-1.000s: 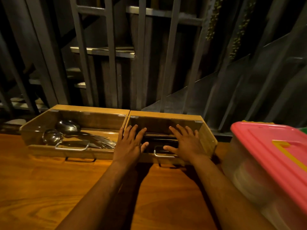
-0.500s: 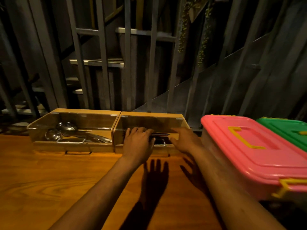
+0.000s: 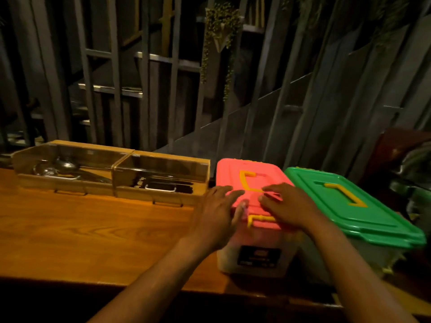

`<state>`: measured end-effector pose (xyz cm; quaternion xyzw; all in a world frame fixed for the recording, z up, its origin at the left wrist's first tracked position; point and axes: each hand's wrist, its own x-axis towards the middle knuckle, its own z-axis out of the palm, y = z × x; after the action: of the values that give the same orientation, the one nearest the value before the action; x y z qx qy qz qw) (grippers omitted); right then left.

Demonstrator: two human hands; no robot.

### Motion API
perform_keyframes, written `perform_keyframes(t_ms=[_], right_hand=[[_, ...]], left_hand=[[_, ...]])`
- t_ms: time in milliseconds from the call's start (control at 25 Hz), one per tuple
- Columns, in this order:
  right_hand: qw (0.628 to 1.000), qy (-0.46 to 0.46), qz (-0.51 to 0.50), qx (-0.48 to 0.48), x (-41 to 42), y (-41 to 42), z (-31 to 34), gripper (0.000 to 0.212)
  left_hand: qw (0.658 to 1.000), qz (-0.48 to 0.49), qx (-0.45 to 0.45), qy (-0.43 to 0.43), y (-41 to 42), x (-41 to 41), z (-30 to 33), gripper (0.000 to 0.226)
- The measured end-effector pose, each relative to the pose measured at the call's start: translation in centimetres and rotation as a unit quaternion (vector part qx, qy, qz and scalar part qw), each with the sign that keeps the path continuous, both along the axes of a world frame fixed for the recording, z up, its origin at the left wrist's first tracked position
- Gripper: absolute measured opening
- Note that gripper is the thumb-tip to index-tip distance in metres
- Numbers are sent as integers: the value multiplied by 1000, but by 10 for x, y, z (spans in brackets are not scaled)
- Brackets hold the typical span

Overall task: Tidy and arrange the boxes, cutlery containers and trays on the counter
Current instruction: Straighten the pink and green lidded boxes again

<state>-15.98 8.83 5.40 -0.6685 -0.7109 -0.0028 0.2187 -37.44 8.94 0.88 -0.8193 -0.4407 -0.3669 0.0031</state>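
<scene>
Both hands reach flat-fingered onto the pink-lidded box (image 3: 254, 183) on the bench (image 3: 93, 229): left hand (image 3: 218, 212) at its left edge, right hand (image 3: 285, 205) on its lid. A green-lidded box (image 3: 349, 206) sits just right of it; two cutlery containers (image 3: 112, 171) stand to its left.

**Head cam over the counter**

Single wide-angle view, worn at head height, faces fwd and down across the orange-brown wooden counter (image 3: 93, 229) toward a dark slatted wall (image 3: 268, 101); close range, both forearms reaching in from bottom edge.
</scene>
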Motion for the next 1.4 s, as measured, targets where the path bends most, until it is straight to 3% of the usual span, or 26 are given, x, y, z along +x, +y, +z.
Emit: perform_keyframes(t_ms=[120, 200, 320, 440, 1080, 1400], right_hand=[[995, -43, 32, -87, 27, -35, -11, 88], [989, -125, 38, -68, 27, -34, -18, 106], [981, -186, 50, -13, 32, -23, -22, 100], [980, -190, 53, -16, 35, -2, -24, 91], [984, -175, 31, -24, 24, 139, -20, 91], [981, -192, 21, -13, 25, 146, -22, 93]], left_hand=[[998, 20, -10, 65, -19, 26, -9, 55], [996, 44, -7, 83, -21, 27, -9, 56], [995, 58, -7, 81, -18, 28, -11, 55], [995, 72, 3, 75, -1, 34, -15, 53], [994, 84, 12, 62, 142, 35, -17, 54], [994, 89, 46, 36, 155, 37, -26, 54]])
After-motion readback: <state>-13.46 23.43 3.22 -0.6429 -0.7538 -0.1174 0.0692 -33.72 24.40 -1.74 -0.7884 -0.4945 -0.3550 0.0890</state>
